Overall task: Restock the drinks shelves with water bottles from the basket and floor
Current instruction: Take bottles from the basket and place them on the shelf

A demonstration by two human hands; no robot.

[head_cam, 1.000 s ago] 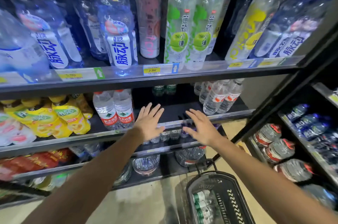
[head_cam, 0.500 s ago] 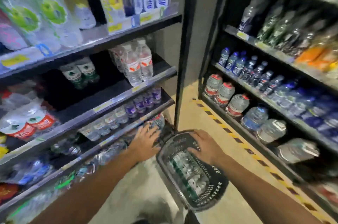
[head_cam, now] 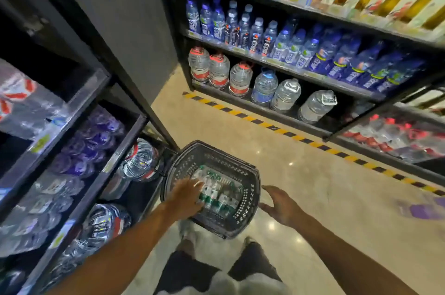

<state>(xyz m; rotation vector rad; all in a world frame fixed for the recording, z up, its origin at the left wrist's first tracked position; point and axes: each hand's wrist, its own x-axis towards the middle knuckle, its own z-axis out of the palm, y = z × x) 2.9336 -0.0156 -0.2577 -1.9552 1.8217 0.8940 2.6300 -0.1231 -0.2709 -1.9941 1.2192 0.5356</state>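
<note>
A dark plastic basket (head_cam: 250,194) stands on the floor in front of me, holding several small water bottles (head_cam: 220,194) with green-and-white labels, lying side by side. My left hand (head_cam: 186,196) reaches down into the basket and its fingers rest on the bottles at their left end; whether it grips one I cannot tell. My right hand (head_cam: 280,204) hovers just outside the basket's right rim, fingers spread and holding nothing. The drinks shelves (head_cam: 79,111) rise at my left.
Large water jugs (head_cam: 139,163) lie on the lowest left shelf beside the basket. A second shelving unit (head_cam: 301,75) with blue bottles and big jugs stands across the aisle, behind a yellow-black floor stripe (head_cam: 272,126). My legs and shoes (head_cam: 250,246) are just below the basket.
My view has swung from the shelves down to the floor. Both hands dropped from the shelf edge; the left went into the basket, and the right moved from the basket's rim to outside its right side.
</note>
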